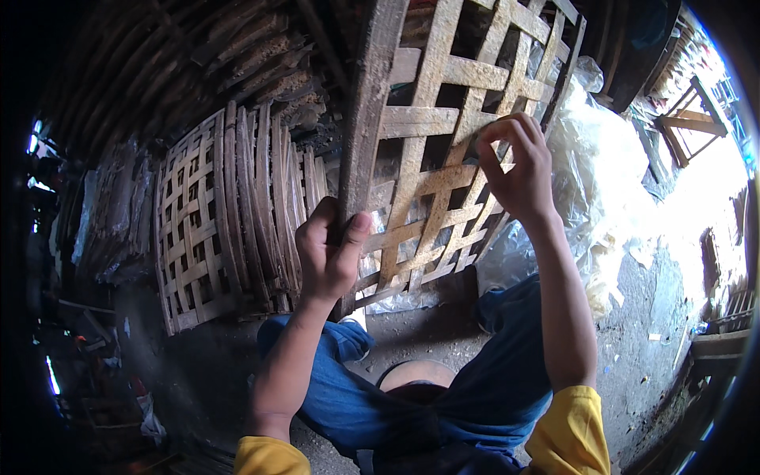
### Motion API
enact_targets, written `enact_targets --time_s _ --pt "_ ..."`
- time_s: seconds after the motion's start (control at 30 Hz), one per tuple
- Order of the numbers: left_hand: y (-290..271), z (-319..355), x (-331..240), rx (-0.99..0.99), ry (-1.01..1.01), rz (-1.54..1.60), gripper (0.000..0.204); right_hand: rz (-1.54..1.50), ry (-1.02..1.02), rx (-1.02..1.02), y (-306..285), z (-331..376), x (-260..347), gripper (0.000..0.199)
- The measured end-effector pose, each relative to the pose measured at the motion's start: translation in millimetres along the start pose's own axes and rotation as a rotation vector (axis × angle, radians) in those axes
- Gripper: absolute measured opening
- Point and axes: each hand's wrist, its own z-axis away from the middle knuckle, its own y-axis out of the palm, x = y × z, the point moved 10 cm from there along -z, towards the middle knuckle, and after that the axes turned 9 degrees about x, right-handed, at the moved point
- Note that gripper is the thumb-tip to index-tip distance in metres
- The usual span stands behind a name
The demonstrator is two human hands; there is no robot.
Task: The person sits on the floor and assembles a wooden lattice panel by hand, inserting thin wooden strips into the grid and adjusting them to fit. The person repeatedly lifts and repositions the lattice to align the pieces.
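Observation:
A wood-framed rack woven from flat bamboo-like slats [435,176] stands upright and tilted in front of me, crusted with pale brown residue. My left hand [331,252] is wrapped round the lower part of its thick left side rail, thumb on the near face. My right hand [518,165] is at the right part of the lattice, thumb and forefinger bent into a ring with their tips against or very near a slat. Whether a slat or some small bit is between those fingertips cannot be made out.
Similar woven racks [194,222] stand stacked at the left, with more piled behind. Clear plastic sheeting [590,182] lies heaped to the right. A round-topped stool [416,374] is between my legs. A wooden stand [693,123] is at the bright far right.

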Motion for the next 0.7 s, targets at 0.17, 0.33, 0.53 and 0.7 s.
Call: enact_targets --time_s 0.17,0.33,0.53,0.7 --pt "-12.2 1.7 0.3 -0.067 0.011 0.013 0.028 -0.162 0.242 -0.065 -16.8 10.9 -37.5 0.010" --pt "-22.8 -4.5 -7.3 -0.184 0.032 0.088 0.032 0.119 0.748 -0.021 -28.5 46.0 -113.0 0.017" --pt "-23.5 -4.7 -7.8 -0.157 0.014 0.070 0.026 -0.001 0.585 0.004 -13.4 40.2 -104.8 0.023" --pt "-21.7 -6.6 -5.0 -0.165 0.003 0.112 0.029 -0.142 0.322 0.206 27.0 12.4 -21.3 0.021"
